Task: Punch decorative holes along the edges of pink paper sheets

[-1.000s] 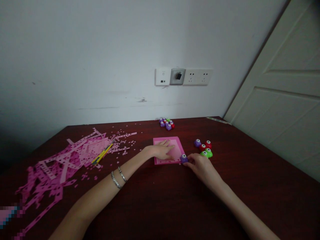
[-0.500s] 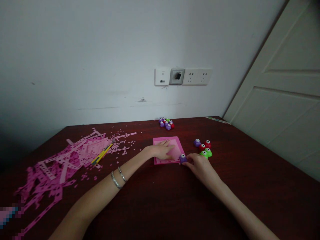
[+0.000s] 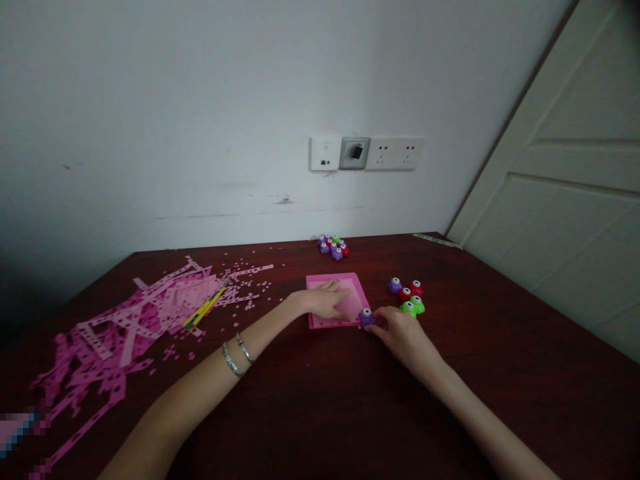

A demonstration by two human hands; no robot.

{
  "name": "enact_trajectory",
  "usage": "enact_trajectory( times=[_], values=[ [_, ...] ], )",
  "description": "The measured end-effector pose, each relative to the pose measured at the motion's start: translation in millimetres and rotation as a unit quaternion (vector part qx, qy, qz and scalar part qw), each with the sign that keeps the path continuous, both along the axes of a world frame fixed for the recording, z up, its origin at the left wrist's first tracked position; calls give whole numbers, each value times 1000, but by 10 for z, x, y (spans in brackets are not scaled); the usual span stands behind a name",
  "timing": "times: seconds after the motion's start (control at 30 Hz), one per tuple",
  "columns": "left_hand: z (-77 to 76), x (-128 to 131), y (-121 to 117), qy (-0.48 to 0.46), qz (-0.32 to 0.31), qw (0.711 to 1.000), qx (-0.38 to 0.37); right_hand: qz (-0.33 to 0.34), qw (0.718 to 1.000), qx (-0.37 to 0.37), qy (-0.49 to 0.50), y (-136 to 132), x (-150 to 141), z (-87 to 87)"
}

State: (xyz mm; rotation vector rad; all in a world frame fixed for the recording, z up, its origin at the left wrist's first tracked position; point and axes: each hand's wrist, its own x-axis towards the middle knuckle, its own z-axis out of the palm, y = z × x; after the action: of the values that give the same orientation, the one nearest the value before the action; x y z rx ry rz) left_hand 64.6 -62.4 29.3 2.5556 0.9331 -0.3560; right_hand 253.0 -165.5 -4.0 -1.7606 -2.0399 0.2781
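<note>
My left hand (image 3: 327,301) lies flat on a square of pink paper (image 3: 315,279), fingers spread, pressing it to the table. The paper has a lighter pink middle and a darker pink border. At its near right corner sits a small purple craft punch (image 3: 367,317) with a white, dark-dotted button on top. My right hand (image 3: 397,327) grips this punch from the right with thumb and fingers. Just beyond that hand stand several more punches: a purple one (image 3: 395,285), red ones (image 3: 416,288) and green ones (image 3: 417,305).
Pink punched strips and scraps (image 3: 120,327) heap on the left, with tiny cut-outs (image 3: 245,287) strewn around. A yellow utility knife (image 3: 206,308) lies on the heap. More punches (image 3: 333,247) cluster by the wall. A patterned strip (image 3: 435,240) lies at the back right of the dark table (image 3: 310,400).
</note>
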Motion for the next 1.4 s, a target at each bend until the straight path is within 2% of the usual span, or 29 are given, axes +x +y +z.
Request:
enact_trajectory(
  times=[0.17,0.4,0.53,0.63,0.7,0.83,1.0,1.17,1.3,1.4],
  values=[
    [63,-12,-9,-23,-8,1000,5,-11,1000,-4,19,-15,14,97],
    [330,-94,-35,-69,-24,995,62,1,996,-51,77,17,69,189],
    [345,-110,-43,-42,-32,997,53,19,993,-71,89,27,64,176],
    [344,-102,-48,-91,-43,993,66,18,991,-83,106,41,89,210],
    [371,-100,-61,-141,-24,987,76,16,985,-109,135,67,123,263],
    [424,-92,-92,-187,41,980,53,15,955,-229,187,173,196,392],
    [301,13,-60,-201,117,967,-99,51,922,-355,142,342,254,467],
    [126,132,-19,-194,112,969,-105,91,902,-402,127,452,253,441],
    [82,173,-39,-177,102,966,-156,106,896,-416,113,510,252,438],
    [47,191,-52,-143,107,975,-133,115,894,-423,94,538,245,463]
  ],
)
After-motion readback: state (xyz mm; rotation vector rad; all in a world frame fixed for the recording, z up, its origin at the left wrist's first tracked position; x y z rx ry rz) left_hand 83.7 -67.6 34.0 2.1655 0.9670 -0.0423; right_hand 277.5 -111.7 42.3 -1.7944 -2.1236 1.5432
